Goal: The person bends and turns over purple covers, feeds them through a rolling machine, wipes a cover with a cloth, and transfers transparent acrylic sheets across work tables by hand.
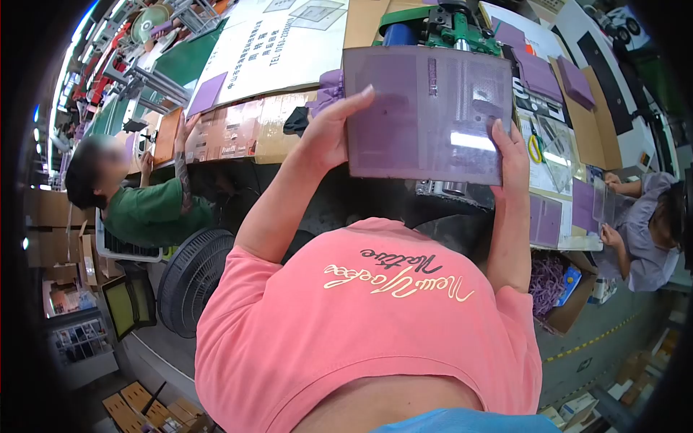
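The rectangular purple panel [404, 115] has glossy reflections.

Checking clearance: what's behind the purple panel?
Beyond the panel, a green machine and blue cylinder show above; metal parts show below. What lies directly behind it is covered.

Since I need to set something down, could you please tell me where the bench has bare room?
The white printed sheet looks bare between the purple piece near its left edge and the green machine. It is crowded right of the held panel, with purple blocks and yellow-handled scissors.
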`<state>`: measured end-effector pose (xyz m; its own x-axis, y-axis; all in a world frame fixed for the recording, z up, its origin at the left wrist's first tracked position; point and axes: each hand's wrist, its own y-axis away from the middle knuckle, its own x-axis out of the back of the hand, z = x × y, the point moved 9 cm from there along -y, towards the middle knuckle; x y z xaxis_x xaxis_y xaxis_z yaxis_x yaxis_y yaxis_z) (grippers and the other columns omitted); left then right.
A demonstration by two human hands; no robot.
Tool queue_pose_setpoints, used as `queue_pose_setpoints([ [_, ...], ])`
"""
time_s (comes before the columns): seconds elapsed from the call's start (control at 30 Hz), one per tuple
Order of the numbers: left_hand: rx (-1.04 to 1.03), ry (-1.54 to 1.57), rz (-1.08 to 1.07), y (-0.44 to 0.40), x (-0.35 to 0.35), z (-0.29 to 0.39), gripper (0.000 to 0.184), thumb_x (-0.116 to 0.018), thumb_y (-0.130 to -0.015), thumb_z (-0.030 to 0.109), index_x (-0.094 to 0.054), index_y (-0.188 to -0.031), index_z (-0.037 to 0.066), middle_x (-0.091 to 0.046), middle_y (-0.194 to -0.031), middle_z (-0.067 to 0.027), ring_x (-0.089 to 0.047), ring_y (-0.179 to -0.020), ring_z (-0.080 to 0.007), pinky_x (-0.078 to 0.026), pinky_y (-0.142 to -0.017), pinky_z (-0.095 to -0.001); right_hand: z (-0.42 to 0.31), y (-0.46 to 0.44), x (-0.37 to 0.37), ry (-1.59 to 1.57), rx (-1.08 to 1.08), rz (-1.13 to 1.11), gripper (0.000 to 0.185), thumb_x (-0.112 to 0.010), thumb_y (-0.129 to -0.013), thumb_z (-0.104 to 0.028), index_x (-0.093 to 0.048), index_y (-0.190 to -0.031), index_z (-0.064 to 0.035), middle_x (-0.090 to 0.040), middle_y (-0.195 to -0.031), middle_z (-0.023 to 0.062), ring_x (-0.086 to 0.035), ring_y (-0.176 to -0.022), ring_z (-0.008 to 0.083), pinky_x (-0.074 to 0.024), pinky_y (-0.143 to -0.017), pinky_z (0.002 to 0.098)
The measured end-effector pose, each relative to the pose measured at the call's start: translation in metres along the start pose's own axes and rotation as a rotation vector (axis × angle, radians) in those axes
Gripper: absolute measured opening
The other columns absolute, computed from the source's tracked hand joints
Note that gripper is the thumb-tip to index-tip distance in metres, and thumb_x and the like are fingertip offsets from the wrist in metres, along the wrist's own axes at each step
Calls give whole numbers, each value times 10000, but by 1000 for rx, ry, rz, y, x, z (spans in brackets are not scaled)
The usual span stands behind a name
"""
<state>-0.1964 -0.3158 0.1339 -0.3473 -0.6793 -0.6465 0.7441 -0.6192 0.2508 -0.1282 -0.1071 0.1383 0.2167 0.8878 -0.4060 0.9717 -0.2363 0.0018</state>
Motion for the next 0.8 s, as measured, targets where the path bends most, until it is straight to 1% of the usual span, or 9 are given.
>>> queue_pose_setpoints([
  [0.23, 178, -360, -336, 29, -16, -28, 277, -547, -848, 96, -558, -1059, -83, -610, -983, -173, -604, -882, -224, -522, -741, -309, -29, -4, 36, -1, 26, 135, 289, -524, -879, -145, -508, -1114, 24, -615, -898, 79, -582, -690, 102, -459, -619, 184],
  [0.27, 131, -610, -356, 32, -7, -16, 277, -541, -856, 110, -563, -1050, -88, -614, -962, -179, -607, -877, -229, -519, -747, -309, -33, -5, 40, 13, 28, 140, 294, -526, -879, -143, -506, -1120, 25, -618, -888, 77, -584, -676, 97, -461, -607, 178],
  [0.4, -379, -596, -69, 26, 20, 72, 426, -488, -904, 241, -444, -1220, -41, -548, -1145, -179, -542, -1044, -304, -438, -880, -400, -52, -17, 30, 129, -10, -56, 308, -532, -868, -142, -512, -1122, 31, -617, -861, 65, -573, -648, 78, -452, -577, 159],
  [0.47, -583, -729, -69, 20, -3, 97, 501, -473, -904, 311, -402, -1259, -35, -523, -1176, -173, -518, -1077, -284, -413, -901, -396, -59, -24, -10, 336, -37, -358, 315, -545, -857, -160, -530, -1105, 34, -612, -845, 56, -550, -626, 58, -438, -550, 150],
  [0.57, -221, -807, -67, 6, -23, 78, 486, -510, -882, 356, -499, -1150, -49, -586, -1025, -141, -568, -929, -212, -431, -820, -304, -61, -36, -49, 391, -91, -493, 327, -567, -843, -192, -560, -1096, 16, -606, -813, 34, -528, -604, 40, -413, -527, 128],
  [0.63, -28, -888, -21, 1, -12, 66, 448, -534, -872, 355, -558, -1065, -49, -620, -906, -100, -602, -788, -167, -459, -722, -229, -70, -38, -70, 526, -49, -520, 434, -581, -839, -258, -502, -1187, -13, -595, -946, 95, -570, -772, 129, -456, -679, 219],
  [0.73, -45, -629, -279, 3, -24, 59, 367, -509, -893, 313, -593, -980, -34, -643, -855, -74, -609, -675, -137, -467, -626, -206, -88, -48, -62, 521, 58, -287, 492, -560, -852, -323, -470, -1236, -29, -582, -1055, 138, -583, -969, 200, -455, -845, 309],
  [0.77, -146, -415, -79, 5, -14, 64, 355, -491, -904, 299, -583, -1009, -28, -642, -896, -85, -612, -716, -153, -471, -649, -224, -74, -56, -61, 117, -44, -608, 609, -566, -828, -408, -404, -1286, -41, -539, -1137, 165, -537, -1047, 257, -424, -887, 393],
  [0.8, -245, -194, 122, 10, 2, 66, 344, -472, -915, 284, -572, -1039, -21, -642, -936, -97, -616, -757, -168, -475, -673, -243, -72, -50, -63, -131, -62, -712, 629, -573, -824, -404, -377, -1305, -48, -520, -1165, 174, -529, -1049, 278, -426, -887, 416],
])
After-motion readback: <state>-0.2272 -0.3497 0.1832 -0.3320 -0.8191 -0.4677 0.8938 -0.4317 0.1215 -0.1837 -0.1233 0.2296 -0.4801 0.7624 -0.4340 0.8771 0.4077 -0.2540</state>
